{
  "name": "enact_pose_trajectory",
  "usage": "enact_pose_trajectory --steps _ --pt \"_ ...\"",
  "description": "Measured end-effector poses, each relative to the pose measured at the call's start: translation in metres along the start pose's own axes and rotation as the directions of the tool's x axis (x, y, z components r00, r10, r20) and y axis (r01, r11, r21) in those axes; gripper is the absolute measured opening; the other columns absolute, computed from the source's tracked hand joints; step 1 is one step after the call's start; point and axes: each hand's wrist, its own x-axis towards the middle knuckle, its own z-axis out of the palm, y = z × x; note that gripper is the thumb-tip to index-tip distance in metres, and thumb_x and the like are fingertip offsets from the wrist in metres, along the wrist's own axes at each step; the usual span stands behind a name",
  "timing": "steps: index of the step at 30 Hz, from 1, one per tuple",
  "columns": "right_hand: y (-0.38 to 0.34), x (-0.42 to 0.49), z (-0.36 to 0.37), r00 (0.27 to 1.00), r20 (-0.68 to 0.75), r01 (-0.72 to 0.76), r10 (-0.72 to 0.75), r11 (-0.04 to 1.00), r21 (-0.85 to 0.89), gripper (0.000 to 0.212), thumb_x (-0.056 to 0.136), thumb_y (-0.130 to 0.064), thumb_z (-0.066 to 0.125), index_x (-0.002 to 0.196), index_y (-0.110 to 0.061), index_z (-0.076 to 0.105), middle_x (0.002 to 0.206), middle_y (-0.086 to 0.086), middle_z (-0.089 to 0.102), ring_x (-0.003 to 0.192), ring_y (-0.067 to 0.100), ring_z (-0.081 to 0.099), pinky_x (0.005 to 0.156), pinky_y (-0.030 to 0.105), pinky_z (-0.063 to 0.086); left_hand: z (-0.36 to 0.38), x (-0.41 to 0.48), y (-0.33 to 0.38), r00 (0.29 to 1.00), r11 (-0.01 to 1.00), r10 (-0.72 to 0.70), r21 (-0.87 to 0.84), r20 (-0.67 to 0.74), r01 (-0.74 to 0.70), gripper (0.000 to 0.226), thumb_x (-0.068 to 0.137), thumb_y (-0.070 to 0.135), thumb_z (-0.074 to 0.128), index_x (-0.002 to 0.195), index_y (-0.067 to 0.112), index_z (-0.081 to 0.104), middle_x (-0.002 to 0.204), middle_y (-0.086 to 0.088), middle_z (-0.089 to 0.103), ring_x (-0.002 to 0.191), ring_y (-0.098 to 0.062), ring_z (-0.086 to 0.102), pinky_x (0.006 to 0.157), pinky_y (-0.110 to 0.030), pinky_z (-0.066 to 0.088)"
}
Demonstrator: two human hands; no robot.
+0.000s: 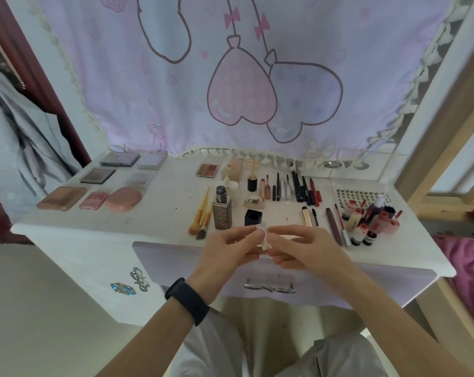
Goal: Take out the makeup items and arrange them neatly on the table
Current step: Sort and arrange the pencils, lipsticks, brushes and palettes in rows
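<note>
Both my hands meet over the front edge of the white dressing table (159, 213). My left hand (230, 248) and my right hand (298, 248) pinch a small clear plastic piece (263, 235) between their fingertips. Behind them stand a foundation bottle (221, 210) and a black square cap (253, 217). Makeup brushes (201, 219) lie to the left of the bottle. Several palettes and compacts (99, 191) lie in rows at the left. A row of pencils and liners (295, 189) sits at the centre back. Small lip bottles (366, 219) cluster at the right.
A pink balloon-print cloth (244, 77) hangs behind the table. A clear acrylic organiser (366, 170) stands at the back right, with a lash tray (358, 195) in front of it. The lavender drawer (268, 278) under my hands is shut. A wooden frame (448, 159) stands to the right.
</note>
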Motion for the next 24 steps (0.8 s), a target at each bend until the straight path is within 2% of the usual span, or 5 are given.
enact_pose_trajectory --steps 3,8,13,20,24 --pt "0.013 0.002 0.010 0.961 -0.120 0.197 -0.250 0.920 -0.339 0.009 0.092 -0.046 0.069 0.098 -0.045 0.076 0.080 -0.018 0.076 0.075 0.003 0.073 0.074 0.018 0.058 -0.006 -0.005 -0.001 0.999 0.998 -0.026 -0.050 -0.046 0.023 0.030 0.092 0.018 0.070 0.122 0.019 0.067 0.098 -0.010 0.077 0.093 -0.026 0.074 0.082 -0.030 0.060" --pt "0.024 0.008 0.038 0.846 -0.002 0.357 -0.534 0.570 -0.740 0.027 0.103 -0.029 0.054 0.089 -0.017 0.073 0.065 -0.006 0.065 0.056 0.012 0.056 0.056 0.028 0.046 -0.026 -0.016 -0.006 0.995 1.000 -0.013 -0.001 -0.099 0.013 0.028 0.097 0.008 0.062 0.122 0.019 0.067 0.095 -0.011 0.077 0.089 -0.026 0.075 0.078 -0.027 0.059" --pt "0.015 0.018 0.068 0.817 -0.011 0.385 -0.576 0.559 -0.734 0.021 0.104 -0.022 0.053 0.095 -0.015 0.070 0.078 -0.004 0.068 0.067 0.016 0.063 0.063 0.030 0.050 -0.057 -0.029 -0.008 0.984 0.979 0.033 0.202 -0.175 0.003 0.033 0.093 0.010 0.065 0.124 0.021 0.068 0.111 0.005 0.070 0.085 -0.016 0.074 0.081 -0.026 0.059" --pt "0.011 0.042 0.109 0.882 0.031 0.405 -0.471 0.720 -0.564 0.020 0.103 -0.028 0.055 0.093 -0.027 0.072 0.075 -0.020 0.067 0.075 -0.001 0.063 0.063 0.012 0.044 -0.103 -0.042 -0.010 0.952 0.660 0.273 0.747 -0.137 -0.082 0.059 0.078 0.029 0.079 0.134 0.025 0.061 0.113 0.013 0.060 0.072 -0.004 0.063 0.071 -0.006 0.045" --pt "0.025 0.053 0.120 0.707 0.110 0.541 -0.699 0.434 -0.721 0.034 0.102 -0.039 0.049 0.107 -0.017 0.074 0.099 -0.009 0.071 0.087 0.007 0.063 0.077 0.019 0.049 -0.126 -0.039 -0.012 0.923 0.548 0.327 0.836 -0.203 -0.011 0.058 0.077 0.042 0.075 0.132 0.028 0.062 0.117 0.012 0.063 0.102 -0.001 0.056 0.094 -0.020 0.048"
